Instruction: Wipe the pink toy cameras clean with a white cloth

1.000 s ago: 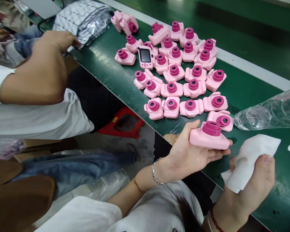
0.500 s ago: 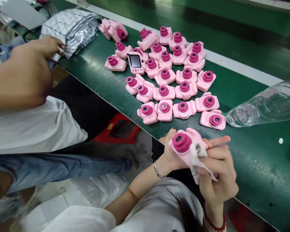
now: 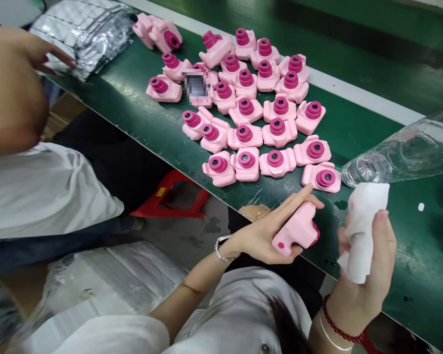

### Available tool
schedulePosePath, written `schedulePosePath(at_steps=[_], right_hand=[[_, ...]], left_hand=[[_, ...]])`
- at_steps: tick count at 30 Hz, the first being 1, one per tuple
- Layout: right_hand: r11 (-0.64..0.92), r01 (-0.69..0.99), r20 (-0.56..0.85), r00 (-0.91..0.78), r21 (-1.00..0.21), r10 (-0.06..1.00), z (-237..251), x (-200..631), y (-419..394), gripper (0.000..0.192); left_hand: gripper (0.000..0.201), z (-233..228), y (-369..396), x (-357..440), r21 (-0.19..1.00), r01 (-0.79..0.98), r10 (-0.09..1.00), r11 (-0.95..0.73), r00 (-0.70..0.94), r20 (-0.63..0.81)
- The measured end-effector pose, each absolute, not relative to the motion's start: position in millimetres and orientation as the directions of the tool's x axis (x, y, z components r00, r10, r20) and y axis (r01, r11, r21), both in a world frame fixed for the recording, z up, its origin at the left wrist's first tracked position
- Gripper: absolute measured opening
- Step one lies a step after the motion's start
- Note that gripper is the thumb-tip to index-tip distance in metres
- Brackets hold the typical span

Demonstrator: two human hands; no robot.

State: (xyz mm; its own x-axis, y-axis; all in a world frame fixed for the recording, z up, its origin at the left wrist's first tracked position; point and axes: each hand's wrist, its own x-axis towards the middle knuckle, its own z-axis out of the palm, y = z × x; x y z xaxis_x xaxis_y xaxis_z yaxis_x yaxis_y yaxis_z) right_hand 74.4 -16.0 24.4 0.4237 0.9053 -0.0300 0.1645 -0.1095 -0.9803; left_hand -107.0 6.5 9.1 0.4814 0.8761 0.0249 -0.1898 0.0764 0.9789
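My left hand (image 3: 269,231) grips a pink toy camera (image 3: 298,228) over the table's front edge. The camera is turned so its lens side faces right, away from the palm. To the right, my right hand (image 3: 378,255) holds a white cloth or tissue (image 3: 365,226), folded and standing up from the fingers, apart from the camera. Several more pink toy cameras with magenta lenses lie in rough rows beyond my hands; the nearest toy camera (image 3: 322,177) is just past my left fingertips. One camera (image 3: 197,88) farther back shows its screen side, blurred by pixels.
A clear plastic bottle (image 3: 395,152) stands at the right on the green table (image 3: 372,108). Silvery bags (image 3: 84,34) lie at the far left, where a co-worker's hand (image 3: 40,49) reaches. A red stool (image 3: 173,194) is below the table edge.
The cloth has come off the camera and moved right with my right hand. My left hand has turned the camera, so its lens no longer faces up. The view has shifted slightly.
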Motion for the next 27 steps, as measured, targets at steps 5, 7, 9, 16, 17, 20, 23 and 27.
schedulePosePath(at_steps=[5, 7, 9, 16, 17, 20, 23, 27], right_hand=[[-0.205, -0.001, -0.183, 0.456, -0.979, 0.871, 34.5, 62.2, -9.6, 0.04], [-0.106, 0.148, -0.037, 0.408, -0.983, 0.912, 38.3, 53.8, -5.9, 0.039], [0.093, 0.354, 0.188, 0.244, -0.931, 0.951, 42.8, 47.4, -4.1, 0.029], [0.331, 0.496, 0.339, -0.078, -0.803, 0.938, 48.4, 57.5, -17.2, 0.009], [0.312, 0.518, 0.378, 0.024, -0.796, 0.925, 45.5, 56.9, -18.0, 0.011], [0.338, 0.682, 0.559, 0.124, -0.648, 0.82, 35.4, 42.1, -16.9, 0.009], [0.465, 0.784, 0.64, -0.116, -0.411, 0.76, 29.2, 22.6, -17.0, 0.01], [0.497, 0.734, 0.556, -0.197, -0.462, 0.808, 27.5, 26.1, -26.6, 0.01]], left_hand=[[0.098, 4.2, 13.2, -111.4, 0.981, -0.077, 0.792, -0.18, 0.58, 0.191], [0.107, 0.9, 15.2, -113.5, 0.958, -0.036, 0.737, -0.286, 0.63, 0.244], [0.114, -1.9, 15.8, -115.0, 0.944, 0.038, 0.729, -0.329, 0.646, 0.228], [0.098, -2.8, 15.1, -101.2, 0.989, -0.146, 0.933, 0.005, 0.357, 0.048], [0.091, -0.9, 15.7, -96.1, 0.964, -0.239, 0.948, 0.112, 0.318, -0.031], [0.071, 8.2, 19.1, -79.5, 0.734, -0.529, 0.905, 0.426, 0.257, -0.339], [0.054, 18.7, 24.1, -68.7, 0.468, -0.673, 0.795, 0.573, 0.317, -0.517], [0.023, 25.9, 30.4, -72.1, 0.26, -0.769, 0.74, 0.585, 0.374, -0.559]])
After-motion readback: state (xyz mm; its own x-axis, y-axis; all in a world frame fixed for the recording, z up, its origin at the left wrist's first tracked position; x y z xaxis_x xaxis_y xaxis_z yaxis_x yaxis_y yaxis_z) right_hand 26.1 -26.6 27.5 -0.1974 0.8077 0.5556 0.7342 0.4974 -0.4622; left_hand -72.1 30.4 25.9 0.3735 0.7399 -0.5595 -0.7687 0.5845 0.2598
